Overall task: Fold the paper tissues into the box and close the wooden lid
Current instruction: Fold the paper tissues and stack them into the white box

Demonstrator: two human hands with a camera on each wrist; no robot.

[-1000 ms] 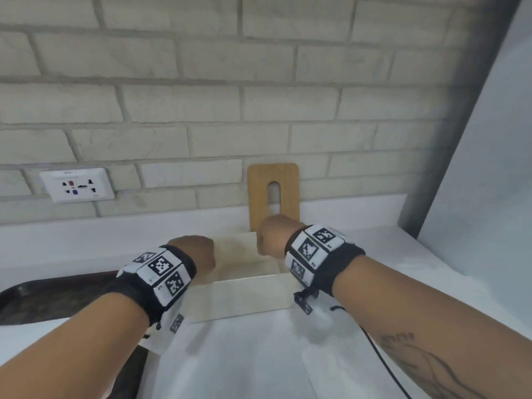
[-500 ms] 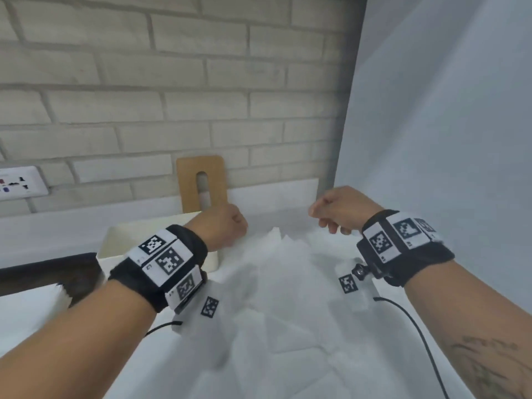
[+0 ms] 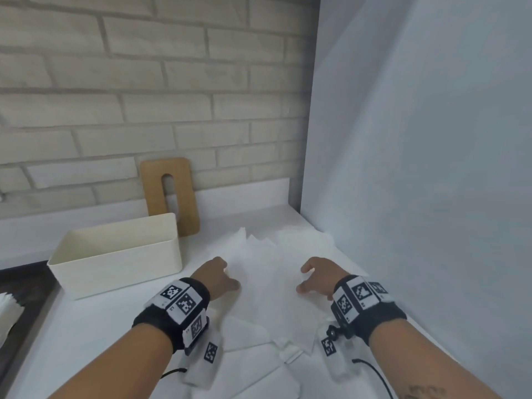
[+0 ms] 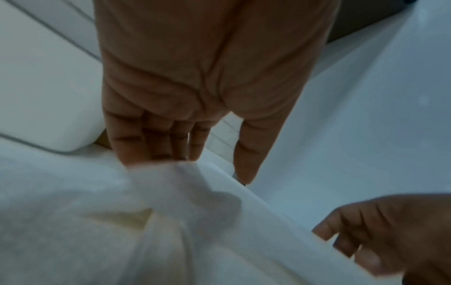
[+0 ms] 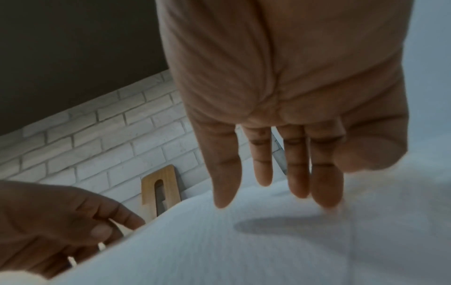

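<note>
Several white paper tissues (image 3: 267, 272) lie spread and overlapping on the white counter, right of the open cream box (image 3: 115, 254). The wooden lid (image 3: 169, 194) with its slot leans upright on the brick wall behind the box. My left hand (image 3: 227, 279) reaches down onto the left side of the top tissue. In the left wrist view its fingers (image 4: 156, 138) are straight, the tissue (image 4: 122, 221) bunches at their tips and the thumb stands apart. My right hand (image 3: 302, 279) spreads straight fingers (image 5: 300, 173) on the tissue (image 5: 244, 250) at the right side.
A tall white panel (image 3: 417, 168) walls off the counter close on the right. A dark recess (image 3: 26, 286) with a white stack (image 3: 8, 309) sits at the far left. Wrist cables trail over the tissues near me. Bare counter (image 3: 86, 341) lies in front of the box.
The view swung right from the box to the tissues. Both hands, curled and raised before, dropped onto the top tissue with fingers straightened.
</note>
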